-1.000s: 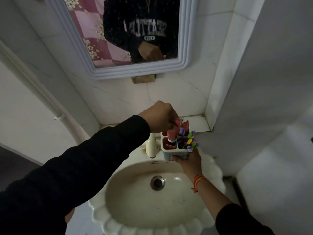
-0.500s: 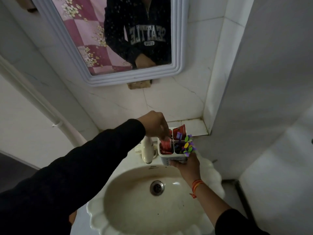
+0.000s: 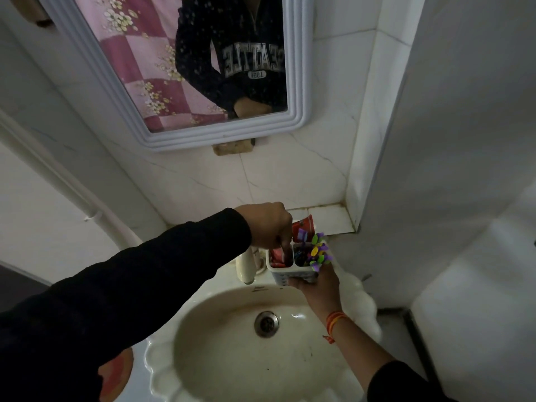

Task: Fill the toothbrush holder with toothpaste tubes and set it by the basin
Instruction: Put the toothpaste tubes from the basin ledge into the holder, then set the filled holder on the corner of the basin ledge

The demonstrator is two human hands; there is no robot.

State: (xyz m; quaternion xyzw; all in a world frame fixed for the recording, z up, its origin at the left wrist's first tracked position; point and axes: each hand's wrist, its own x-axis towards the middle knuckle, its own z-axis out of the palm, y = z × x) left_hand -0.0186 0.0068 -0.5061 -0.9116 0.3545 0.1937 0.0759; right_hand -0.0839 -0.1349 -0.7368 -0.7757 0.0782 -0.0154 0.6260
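Observation:
A white toothbrush holder (image 3: 295, 276) with several compartments hangs over the back rim of the basin (image 3: 158, 365), held from below by my right hand (image 3: 319, 290). Purple and yellow flower-shaped pieces (image 3: 319, 252) stick out on its right side. A red toothpaste tube (image 3: 277, 258) sits low in the left compartment, and my left hand (image 3: 268, 224) reaches down from above with its fingertips pinched on it. A second red tube (image 3: 304, 224) stands taller in a back compartment.
A cream tap (image 3: 246, 265) stands just left of the holder. The drain (image 3: 266, 323) is at the basin's middle. A tiled ledge (image 3: 330, 219) runs behind the holder in the corner. A framed mirror (image 3: 298, 120) hangs above. A white wall closes the right side.
My left hand has lowered the red tube from above the holder down into the left compartment. The holder stays in my right hand, and the view has tilted a little.

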